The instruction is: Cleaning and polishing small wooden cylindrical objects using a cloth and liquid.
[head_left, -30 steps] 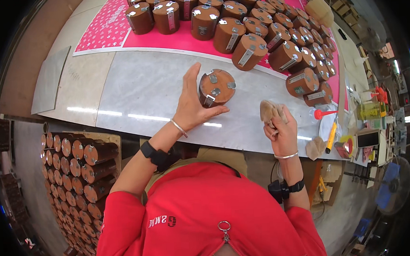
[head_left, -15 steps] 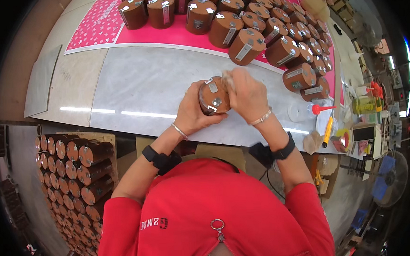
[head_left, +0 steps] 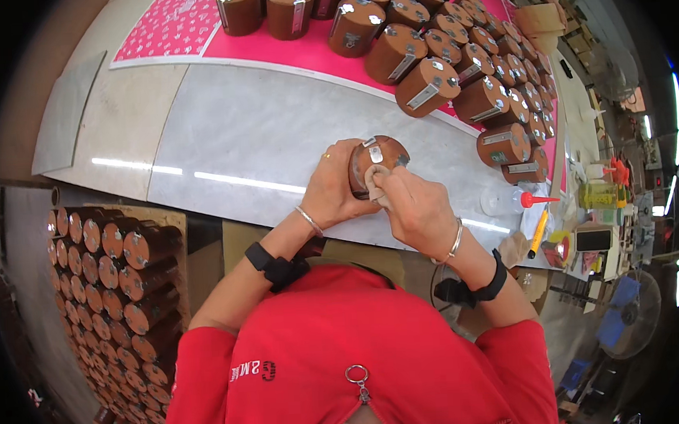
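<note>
My left hand is wrapped round the side of a brown cylindrical box with small metal fittings and pale patches on its round face. The box is held up over the front part of the grey tabletop, its round face turned up towards me. In my right hand a pale beige cloth is bunched between the fingertips. The cloth presses against the near edge of the round face. My fingers and the cloth hide part of that face and the box's lower side.
Many similar brown boxes stand on a pink sheet across the back. At right lie a clear bottle with a red nozzle, a yellow-and-black pen-like tool and a crumpled cloth. More brown cylinders are stacked at left, below table height.
The box has moved slightly right and been turned in my left hand. My right hand with the cloth has come down from the box's far right side to its near edge.
</note>
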Motion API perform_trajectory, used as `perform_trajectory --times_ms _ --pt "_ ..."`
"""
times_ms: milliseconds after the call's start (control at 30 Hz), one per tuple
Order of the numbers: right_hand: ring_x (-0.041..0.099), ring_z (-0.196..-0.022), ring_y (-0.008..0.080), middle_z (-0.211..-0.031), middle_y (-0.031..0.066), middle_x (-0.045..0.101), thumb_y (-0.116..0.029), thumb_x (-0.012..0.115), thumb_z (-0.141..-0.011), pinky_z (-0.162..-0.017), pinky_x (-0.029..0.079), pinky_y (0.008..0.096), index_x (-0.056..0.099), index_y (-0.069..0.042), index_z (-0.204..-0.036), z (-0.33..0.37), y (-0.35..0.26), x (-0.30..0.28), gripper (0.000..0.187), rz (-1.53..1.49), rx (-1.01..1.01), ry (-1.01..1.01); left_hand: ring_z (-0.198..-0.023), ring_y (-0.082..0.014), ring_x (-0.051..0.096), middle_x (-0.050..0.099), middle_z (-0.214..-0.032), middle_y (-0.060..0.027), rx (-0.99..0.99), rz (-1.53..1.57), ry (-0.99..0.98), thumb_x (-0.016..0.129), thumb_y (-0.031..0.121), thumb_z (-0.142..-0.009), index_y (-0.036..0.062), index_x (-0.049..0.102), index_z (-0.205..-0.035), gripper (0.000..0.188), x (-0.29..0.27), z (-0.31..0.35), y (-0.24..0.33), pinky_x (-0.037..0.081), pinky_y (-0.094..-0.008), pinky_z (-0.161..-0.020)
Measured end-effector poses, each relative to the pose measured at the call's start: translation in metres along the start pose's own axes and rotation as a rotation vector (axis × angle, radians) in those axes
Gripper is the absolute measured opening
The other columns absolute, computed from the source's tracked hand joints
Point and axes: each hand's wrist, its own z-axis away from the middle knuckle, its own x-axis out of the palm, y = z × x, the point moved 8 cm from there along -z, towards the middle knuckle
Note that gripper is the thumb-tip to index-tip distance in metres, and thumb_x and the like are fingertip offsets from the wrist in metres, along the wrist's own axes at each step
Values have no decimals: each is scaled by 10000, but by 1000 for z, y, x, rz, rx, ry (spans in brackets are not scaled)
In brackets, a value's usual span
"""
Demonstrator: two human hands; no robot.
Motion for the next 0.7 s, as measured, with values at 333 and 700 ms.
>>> perform_trajectory --times_ms 333,700 --pt "596 -686 291 -835 114 568 -57 602 -745 -552 472 377 571 -45 -1003 -29 27 3 260 15 -45 31 -992 -365 518 533 -1080 -171 10 -35 1 840 313 -579 26 454 -1184 773 0 -2 3 415 -430 -883" --pt "581 -668 243 -794 86 541 -35 617 -671 -534 460 341 553 -45 -1023 -18 -7 8 358 43 -112 -61 -971 -362 513 520 -1080 -185 134 -119 -72 817 309 -568 18 456 -1181 769 7 -1 0 416 -418 -865"
